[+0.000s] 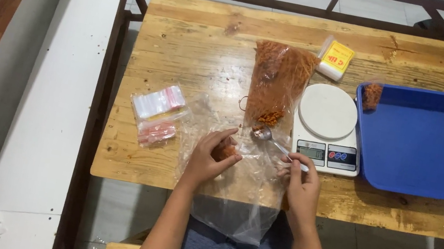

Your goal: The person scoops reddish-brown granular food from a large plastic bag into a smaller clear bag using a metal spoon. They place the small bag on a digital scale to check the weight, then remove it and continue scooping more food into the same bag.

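left hand [210, 159]: closed on small filled pouch [226, 151], over clear plastic sheet [233, 196]
right hand [300, 184]: pinching spoon [275, 142] handle, bowl at mouth of big snack bag [277, 82]
scale [328, 128]: just right of bag, touching blue tray [431, 143]
zip bags [157, 113]: left on table [201, 36]

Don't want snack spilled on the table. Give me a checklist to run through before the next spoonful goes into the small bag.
1. Small bag held in the left hand: ok; whether its mouth is open: cannot tell.
2. Spoon gripped by the right hand: ok.
3. Spoon bowl at the mouth of the big snack bag: ok; how full it is: cannot tell.
4. Scale platform bare: ok; display reading: cannot tell.
5. Blue tray within reach, one filled bag at its left corner: ok.
6. Spare zip bags beside the left hand: ok.
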